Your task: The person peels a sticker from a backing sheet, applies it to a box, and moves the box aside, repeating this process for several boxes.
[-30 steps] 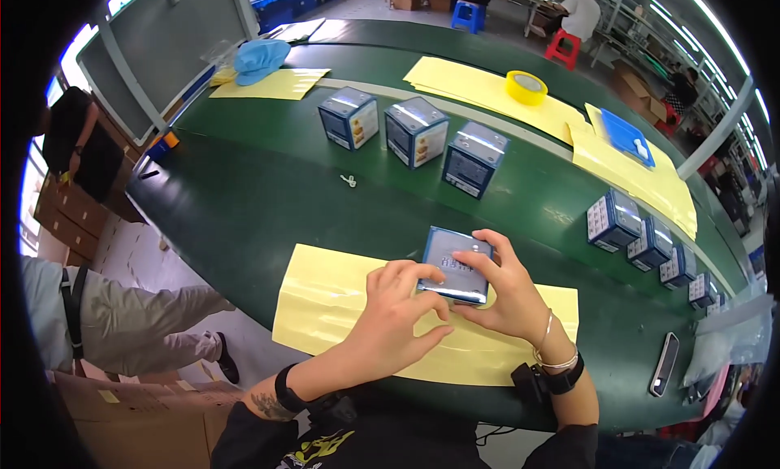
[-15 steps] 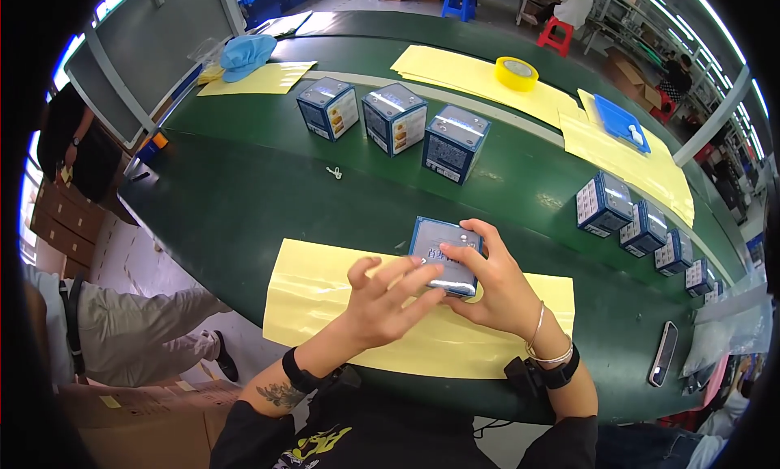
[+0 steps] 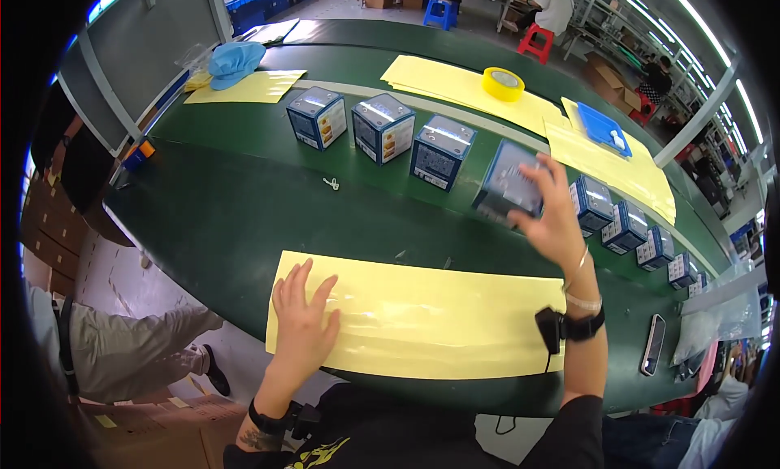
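Observation:
My left hand (image 3: 305,319) lies on the left part of a long yellow sheet (image 3: 439,323), fingers spread, with nothing in it. Ahead and to the right, my right hand (image 3: 554,213) has its thumb and fingers about the right side of a small dark blue box (image 3: 508,181). This box is a little smeared by motion; whether it rests on the green table cannot be made out. To its left stand three like boxes: a near one (image 3: 442,151), a middle one (image 3: 382,128) and a far left one (image 3: 317,117).
Several more blue boxes (image 3: 624,227) form a row on the right. Farther back lie yellow sheets (image 3: 455,87), a roll of yellow tape (image 3: 504,84) and a blue tray (image 3: 603,129). A phone (image 3: 653,345) is near the right edge. A small white piece (image 3: 331,184) lies on the green table (image 3: 244,193).
My right hand has carried the box from above the yellow sheet forward and right, into line with the other boxes. My left hand has left the box and come down on the sheet.

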`<state>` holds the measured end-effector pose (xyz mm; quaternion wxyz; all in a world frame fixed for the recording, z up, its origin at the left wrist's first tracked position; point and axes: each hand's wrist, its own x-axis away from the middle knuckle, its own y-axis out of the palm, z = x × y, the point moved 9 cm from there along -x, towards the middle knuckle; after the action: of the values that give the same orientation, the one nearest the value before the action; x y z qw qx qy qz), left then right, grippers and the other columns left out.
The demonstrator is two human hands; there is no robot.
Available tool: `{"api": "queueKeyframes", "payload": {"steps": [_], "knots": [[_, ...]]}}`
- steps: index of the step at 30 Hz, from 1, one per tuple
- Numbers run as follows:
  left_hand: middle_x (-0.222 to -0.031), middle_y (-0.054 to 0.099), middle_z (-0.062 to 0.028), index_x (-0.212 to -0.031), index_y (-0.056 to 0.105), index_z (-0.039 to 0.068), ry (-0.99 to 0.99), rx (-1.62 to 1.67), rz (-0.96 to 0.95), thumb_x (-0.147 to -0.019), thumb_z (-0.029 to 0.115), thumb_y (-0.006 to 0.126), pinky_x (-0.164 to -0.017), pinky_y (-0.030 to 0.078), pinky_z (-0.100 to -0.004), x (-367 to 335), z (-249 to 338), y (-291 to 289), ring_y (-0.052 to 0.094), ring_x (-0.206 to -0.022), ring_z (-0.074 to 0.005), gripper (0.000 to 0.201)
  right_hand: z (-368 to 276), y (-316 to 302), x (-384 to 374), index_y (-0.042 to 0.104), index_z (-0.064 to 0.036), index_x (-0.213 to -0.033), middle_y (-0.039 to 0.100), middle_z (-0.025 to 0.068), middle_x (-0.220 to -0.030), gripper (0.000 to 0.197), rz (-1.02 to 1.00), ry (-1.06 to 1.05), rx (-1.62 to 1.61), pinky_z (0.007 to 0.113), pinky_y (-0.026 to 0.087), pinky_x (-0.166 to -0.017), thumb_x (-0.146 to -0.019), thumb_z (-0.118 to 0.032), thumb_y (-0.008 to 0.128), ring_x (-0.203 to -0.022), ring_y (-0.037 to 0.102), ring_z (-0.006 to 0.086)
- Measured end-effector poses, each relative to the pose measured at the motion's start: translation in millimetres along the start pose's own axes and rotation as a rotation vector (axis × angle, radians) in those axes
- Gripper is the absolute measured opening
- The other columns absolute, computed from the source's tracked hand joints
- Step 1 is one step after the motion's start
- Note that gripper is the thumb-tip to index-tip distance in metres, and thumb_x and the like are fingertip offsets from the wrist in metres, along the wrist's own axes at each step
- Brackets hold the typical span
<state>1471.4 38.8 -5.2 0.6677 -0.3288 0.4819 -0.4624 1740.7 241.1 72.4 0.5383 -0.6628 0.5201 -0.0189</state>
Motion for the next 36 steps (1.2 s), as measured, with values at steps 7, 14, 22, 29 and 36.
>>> {"api": "queueKeyframes", "payload": {"steps": [7, 14, 22, 29, 36], "knots": [[-0.142, 0.037, -0.0187, -0.120, 0.056, 0.008, -0.062, 0.067, -0.204, -0.078, 0.015, 0.066, -0.111, 0.012, -0.0555, 41, -44, 17, 0.030, -0.135, -0.0353, 0.044, 111, 37, -27, 0.029, -0.0087, -0.143, 0.020, 0.0232, -0.150, 0.102, -0.308, 0.130, 0.154, 0.039, 0.022, -0.113, -0.058, -0.023, 0.085, -0.139, 0.022, 0.0396], [-0.141, 0.039, -0.0170, -0.123, 0.055, 0.008, -0.085, 0.044, -0.134, -0.080, 0.023, 0.066, -0.110, 0.010, -0.0588, 55, -49, 12, 0.028, -0.137, -0.0362, 0.046, 239, -50, 15, 0.024, -0.0095, -0.147, 0.031, 0.0181, -0.146, 0.126, -0.611, 0.522, 0.582, 0.047, 0.024, -0.111, -0.040, -0.024, 0.089, -0.136, 0.026, 0.0374], [-0.140, 0.043, -0.0148, -0.124, 0.055, 0.008, -0.173, 0.261, -0.132, -0.079, 0.026, 0.069, -0.112, 0.011, -0.0562, 43, -44, 1, 0.032, -0.136, -0.0326, 0.050, 129, -74, 27, 0.038, -0.0040, -0.140, 0.050, 0.0157, -0.125, 0.105, -0.367, 0.383, -0.062, 0.033, 0.034, -0.104, -0.045, -0.009, 0.083, -0.117, 0.049, 0.0303], [-0.137, 0.049, -0.0111, -0.121, 0.058, 0.007, 0.029, 0.257, -0.181, -0.081, 0.013, 0.066, -0.114, 0.012, -0.0533, 41, -45, 0, 0.037, -0.135, -0.0279, 0.041, -113, 37, 22, 0.043, -0.0042, -0.137, 0.049, 0.0177, -0.121, 0.101, -0.443, -0.059, 0.219, 0.043, 0.033, -0.100, -0.048, -0.027, 0.086, -0.116, 0.043, 0.0377], [-0.129, 0.056, -0.0104, -0.113, 0.063, 0.005, 0.133, 0.078, -0.136, -0.085, 0.010, 0.063, -0.112, 0.017, -0.0550, 35, -27, 17, 0.048, -0.127, -0.0259, 0.029, -187, 74, 51, 0.053, -0.0029, -0.124, 0.052, 0.0185, -0.118, 0.068, -0.148, -0.426, -0.026, 0.045, 0.040, -0.098, -0.062, -0.013, 0.080, -0.111, 0.050, 0.0394]]}}
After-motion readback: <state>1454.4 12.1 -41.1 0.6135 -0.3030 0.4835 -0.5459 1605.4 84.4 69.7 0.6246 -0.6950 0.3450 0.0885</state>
